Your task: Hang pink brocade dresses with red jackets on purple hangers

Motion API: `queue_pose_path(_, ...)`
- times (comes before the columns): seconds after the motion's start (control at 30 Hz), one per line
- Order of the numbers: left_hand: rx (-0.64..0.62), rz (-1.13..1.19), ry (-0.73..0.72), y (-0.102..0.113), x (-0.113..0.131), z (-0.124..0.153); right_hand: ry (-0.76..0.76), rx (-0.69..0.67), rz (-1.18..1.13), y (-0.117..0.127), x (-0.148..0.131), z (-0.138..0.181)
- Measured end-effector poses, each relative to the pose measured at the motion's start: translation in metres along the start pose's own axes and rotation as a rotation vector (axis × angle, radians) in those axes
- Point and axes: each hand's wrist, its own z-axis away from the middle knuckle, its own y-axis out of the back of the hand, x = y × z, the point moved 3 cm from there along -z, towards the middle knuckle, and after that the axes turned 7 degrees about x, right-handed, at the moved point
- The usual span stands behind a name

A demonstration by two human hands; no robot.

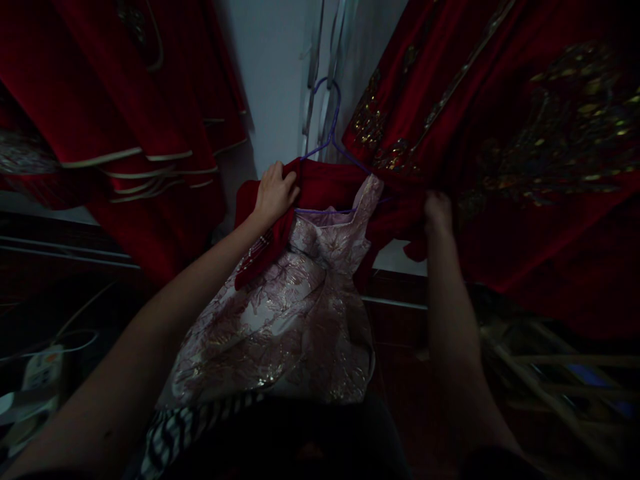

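Observation:
A pink brocade dress (325, 287) with a shiny floral pattern hangs on a purple hanger (331, 137). Over the hanger lies a red garment (327, 180), draped behind and beside the dress's neckline. My left hand (276, 193) is closed on the red cloth at the dress's left shoulder. Out to the right, my right hand (439, 210) is closed on the far side of the same red garment, pulling it wide; motion and dim light blur its fingers. One dress strap shows on the right; the left one is covered.
Red garments with pale trim (150, 160) hang at the left. On the right hangs a red gown (545, 167) with gold sequins. Metal rods (320, 67) stand behind the hanger. A power strip (43, 370) with cables is at lower left, and a wooden rack (560, 360) at lower right.

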Motion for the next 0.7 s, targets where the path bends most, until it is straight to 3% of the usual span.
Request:
queue_pose_path(0.1, 0.006, -0.021, -0.008, -0.002, -0.001, 0.0, -0.347, -0.242, -0.412, 0.01, -0.005, 0.008)
queue_pose_path(0.2, 0.015, -0.024, -0.011, -0.003, -0.003, 0.001, -0.46, -0.46, -0.404, 0.038, -0.012, 0.034)
queue_pose_path(0.3, 0.013, 0.021, 0.006, -0.004, -0.005, 0.001, -0.367, -0.625, -0.23, 0.065, -0.019, 0.063)
queue_pose_path(0.37, 0.008, 0.045, 0.017, -0.003, -0.006, 0.001, -0.201, -0.746, -0.129, 0.074, -0.028, 0.076)
queue_pose_path(0.43, 0.008, 0.053, 0.018, -0.001, -0.006, 0.001, 0.004, -0.783, 0.01, 0.078, -0.037, 0.083)
queue_pose_path(0.5, 0.014, 0.049, 0.013, 0.001, -0.005, 0.001, 0.121, -0.727, 0.181, 0.082, -0.042, 0.081)
queue_pose_path(0.57, 0.019, 0.041, 0.005, 0.002, -0.004, 0.001, 0.119, -0.568, 0.306, 0.09, -0.046, 0.073)
queue_pose_path(0.63, 0.025, 0.031, 0.0, 0.002, -0.003, 0.002, 0.148, -0.277, 0.319, 0.103, -0.053, 0.065)
queue_pose_path(0.7, 0.032, 0.016, -0.009, 0.0, -0.002, 0.003, 0.341, 0.107, 0.232, 0.115, -0.066, 0.065)
